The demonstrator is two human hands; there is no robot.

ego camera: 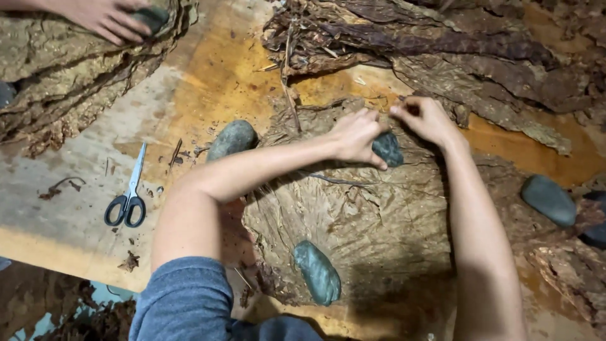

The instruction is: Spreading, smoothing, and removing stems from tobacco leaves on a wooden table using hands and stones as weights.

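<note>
One grey stone (387,149) under left-hand fingers (366,148).

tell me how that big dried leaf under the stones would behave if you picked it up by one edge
The dried leaf would probably flop and sag; it lies thin, wrinkled and flat. It looks brittle, with ragged edges and crumbs on the table, so it may tear. It seems light: smooth stones sit on it, and the left hand rests on another.
</note>
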